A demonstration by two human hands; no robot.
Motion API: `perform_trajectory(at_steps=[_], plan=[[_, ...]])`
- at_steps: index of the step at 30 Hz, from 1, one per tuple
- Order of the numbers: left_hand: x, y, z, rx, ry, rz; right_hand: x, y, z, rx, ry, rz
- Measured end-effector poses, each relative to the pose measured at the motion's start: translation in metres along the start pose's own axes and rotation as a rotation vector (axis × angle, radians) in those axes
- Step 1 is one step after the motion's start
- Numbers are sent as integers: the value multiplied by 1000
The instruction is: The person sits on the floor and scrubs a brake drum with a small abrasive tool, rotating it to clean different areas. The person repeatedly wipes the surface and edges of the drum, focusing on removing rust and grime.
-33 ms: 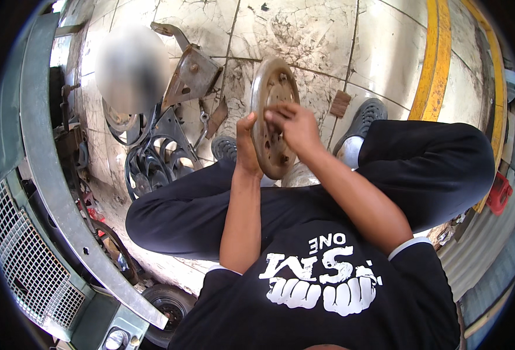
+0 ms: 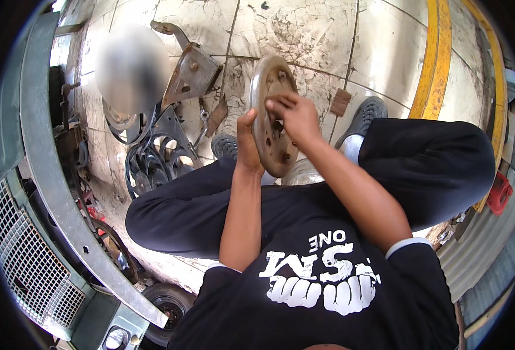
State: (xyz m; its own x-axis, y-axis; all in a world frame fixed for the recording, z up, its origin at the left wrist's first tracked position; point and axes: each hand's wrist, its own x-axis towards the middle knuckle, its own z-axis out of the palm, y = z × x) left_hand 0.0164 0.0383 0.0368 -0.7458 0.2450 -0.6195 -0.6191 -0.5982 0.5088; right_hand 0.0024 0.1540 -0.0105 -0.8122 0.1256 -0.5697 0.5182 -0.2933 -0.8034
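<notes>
A round, worn metal disc (image 2: 260,128) with a raised rim, holes and rusty bolts stands on edge between my legs, its face turned to the right. My left hand (image 2: 247,146) grips its left rim, thumb along the edge and the other fingers hidden behind. My right hand (image 2: 297,118) is closed over the middle of the disc's face, fingertips bent toward a hole there. Whatever those fingers pinch is hidden. Under the disc's lower edge sits a dull rounded metal piece (image 2: 302,174), partly covered by the disc and my leg.
At the left lie a rusty metal bracket (image 2: 192,74), black curved parts (image 2: 152,166) and a wrench-like tool (image 2: 203,119). Brown scraps include a small block (image 2: 340,102). A grey vehicle bumper (image 2: 70,192) borders the left side; a yellow rail (image 2: 434,64) stands right. A blurred patch hides something upper left.
My right hand has shifted slightly up and away over the disc's face. The disc has risen and tilted a little, while my left hand keeps its grip.
</notes>
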Motion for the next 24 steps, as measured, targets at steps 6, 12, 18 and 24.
perform_trajectory(at_steps=[6,12,18,24], plan=[[8,-10,-12,33,-90,5,2,-16,-7,195,-51,97],[17,3,-15,194,7,-25,2,-44,-25,402,-1,80],[14,19,4,479,110,272,-22,-72,-33,472,-83,134],[9,23,6,775,216,589,-43,-110,-28,274,-148,22]])
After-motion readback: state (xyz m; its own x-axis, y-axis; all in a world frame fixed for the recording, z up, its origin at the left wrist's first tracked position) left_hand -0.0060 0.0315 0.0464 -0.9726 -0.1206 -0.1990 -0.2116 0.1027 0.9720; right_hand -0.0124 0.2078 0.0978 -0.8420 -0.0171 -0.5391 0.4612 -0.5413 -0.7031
